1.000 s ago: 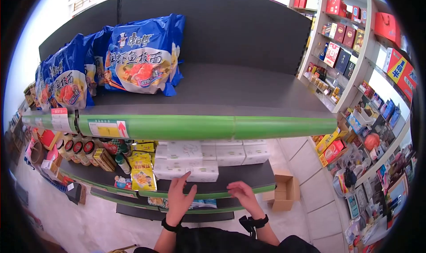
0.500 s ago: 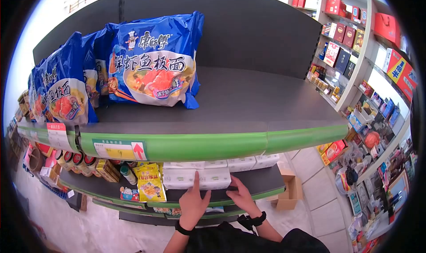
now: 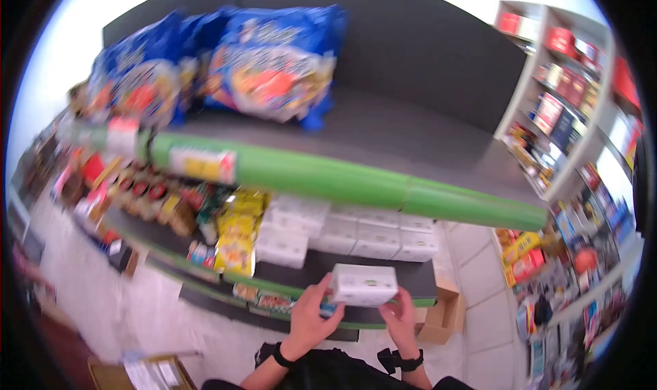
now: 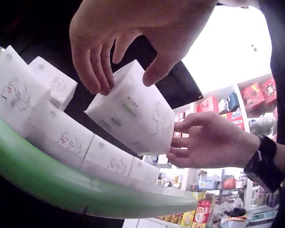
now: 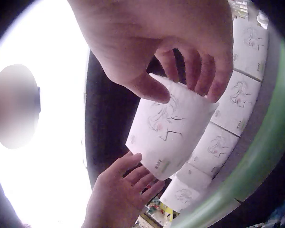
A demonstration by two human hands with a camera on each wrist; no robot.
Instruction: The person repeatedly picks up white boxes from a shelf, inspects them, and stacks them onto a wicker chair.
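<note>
A white tissue pack [image 3: 364,285] with a line drawing of a head on its wrap is held between both hands, in front of the lower shelf's edge. My left hand [image 3: 311,321] grips its left end, thumb on one face and fingers on another, as the left wrist view shows. At the opposite end my right hand [image 3: 402,321] holds it; in the right wrist view the right thumb lies across the drawing. More white tissue packs [image 3: 376,241] stand in a row on the lower shelf [image 3: 321,270], with a stacked group [image 3: 280,245] to their left.
Above the packs juts an upper shelf with a green edge strip [image 3: 315,185], bearing blue noodle bags [image 3: 274,68]. Yellow snack bags [image 3: 236,243] and red-lidded jars [image 3: 144,188] line the lower shelf's left part. An opened cardboard box [image 3: 441,318] sits on the floor at right.
My hands closed in on the ends of a front tissue pack, then drew it off the left stack, toward me and to the right. The head view has tilted.
</note>
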